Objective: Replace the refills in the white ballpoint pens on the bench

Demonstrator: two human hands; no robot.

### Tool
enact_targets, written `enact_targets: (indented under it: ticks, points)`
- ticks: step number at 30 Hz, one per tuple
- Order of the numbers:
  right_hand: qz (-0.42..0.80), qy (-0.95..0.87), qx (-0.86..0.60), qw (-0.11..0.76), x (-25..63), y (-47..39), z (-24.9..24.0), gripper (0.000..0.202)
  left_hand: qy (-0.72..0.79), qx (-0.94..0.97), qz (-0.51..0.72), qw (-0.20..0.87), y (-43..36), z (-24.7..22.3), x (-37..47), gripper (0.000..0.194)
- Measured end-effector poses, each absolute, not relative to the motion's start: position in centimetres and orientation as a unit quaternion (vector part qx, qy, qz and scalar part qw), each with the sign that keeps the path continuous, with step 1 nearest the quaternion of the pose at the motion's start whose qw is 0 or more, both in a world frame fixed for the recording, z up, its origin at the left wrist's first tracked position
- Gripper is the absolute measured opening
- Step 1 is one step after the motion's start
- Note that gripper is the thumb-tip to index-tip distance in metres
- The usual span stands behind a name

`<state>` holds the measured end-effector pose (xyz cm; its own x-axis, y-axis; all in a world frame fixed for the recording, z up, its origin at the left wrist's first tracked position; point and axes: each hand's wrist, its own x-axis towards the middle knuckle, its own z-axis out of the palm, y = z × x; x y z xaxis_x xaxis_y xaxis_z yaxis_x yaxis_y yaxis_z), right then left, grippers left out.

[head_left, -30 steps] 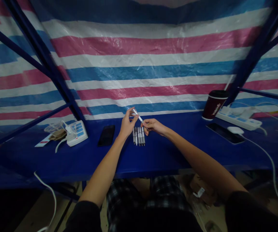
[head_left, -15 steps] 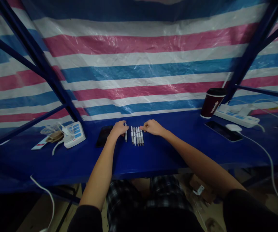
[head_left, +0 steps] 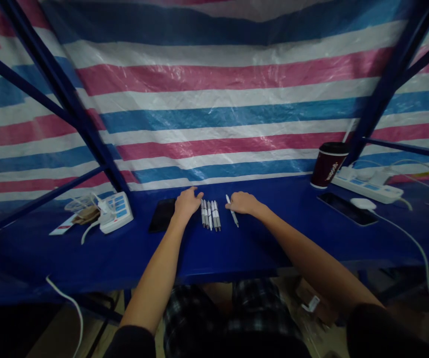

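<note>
In the head view, see a close-set row of pens (head_left: pixel 210 216) lying side by side on a blue tabletop (head_left: pixel 207 256); take it as the clock's centre. At about 3 o'clock, apart from the row, find a single pen (head_left: pixel 233 215), slanted from 11 at its far end to 5 at its near end. Apparently pinched near the far end between thumb and fingers of the right hand (head_left: pixel 244 203); cannot tell lifted from resting on the table. At about 10 o'clock, just beside the row, find the left hand (head_left: pixel 187 203), thumb and index finger parted, with nothing visibly held; cannot tell touching the leftmost pen from merely being near it.

Farther out, note a dark phone (head_left: pixel 161 216) at 9, just beside the left wrist, and a lidded cup (head_left: pixel 329 165) between 2 and 3, well apart.

Could lose the single pen to rolling, judging by its slim barrel, if released at this slant or with too loose a pinch. Could fan the row out of line by bumping it with that pen's near end, or by brushing it with the left thumb. Could nudge the dark phone through a careless leftward wrist move. Less likely, could tip the cup through a wide sweep of the right arm.
</note>
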<state>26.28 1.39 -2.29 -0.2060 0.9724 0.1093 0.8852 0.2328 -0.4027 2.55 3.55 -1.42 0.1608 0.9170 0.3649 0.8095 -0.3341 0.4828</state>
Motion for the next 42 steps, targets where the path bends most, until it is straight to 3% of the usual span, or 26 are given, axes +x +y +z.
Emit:
enact_targets:
  ticks: [5, 8, 13, 17, 22, 25, 28, 34, 36, 39, 42]
  points:
    - [0.356, -0.759, -0.466, 0.282, 27.5, 1.5, -1.5, 0.029, 0.379, 0.851, 0.357, -0.066, 1.8, -0.3, 4.9, 0.049]
    - [0.446, -0.741, -0.381, 0.328, 28.1, 1.2, -0.7, 0.039, 0.309, 0.902, 0.293, -0.077, 1.3, -0.3, 5.8, 0.034]
    - [0.495, -0.693, -0.441, 0.283, 28.7, 1.2, -0.3, 0.045, 0.347, 0.895, 0.266, -0.09, 1.0, -0.6, 5.6, 0.026]
    - [0.431, -0.728, -0.441, 0.3, 28.5, 1.4, -0.5, 0.038, 0.342, 0.903, 0.248, -0.084, 0.8, -0.5, 5.6, 0.028]
    - [0.188, -0.839, -0.385, 0.336, 27.8, 1.1, -0.4, 0.032, 0.343, 0.894, 0.283, 0.052, 1.4, -0.4, 5.2, 0.031]
    - [0.135, -0.858, -0.359, 0.342, 27.7, 1.0, -0.4, 0.027, 0.356, 0.871, 0.312, 0.131, 1.8, -0.4, 4.8, 0.033]
    - [0.182, -0.836, -0.342, 0.389, 27.6, 1.4, -0.9, 0.019, 0.373, 0.858, 0.318, 0.156, 2.0, -0.4, 4.6, 0.035]
    - [0.374, -0.715, -0.319, 0.497, 27.1, 2.9, -2.4, 0.029, 0.363, 0.874, 0.314, 0.082, 1.9, -0.5, 4.6, 0.03]
    - [0.412, -0.693, -0.321, 0.497, 26.9, 3.2, -2.7, 0.036, 0.367, 0.875, 0.309, 0.061, 2.0, -0.6, 4.7, 0.029]
    - [0.462, -0.671, -0.348, 0.464, 26.7, 3.3, -3.0, 0.03, 0.362, 0.882, 0.298, 0.043, 2.0, -0.7, 4.8, 0.028]
    - [0.456, -0.67, -0.343, 0.474, 26.7, 3.3, -3.0, 0.041, 0.372, 0.879, 0.296, 0.039, 1.9, -0.7, 4.8, 0.027]
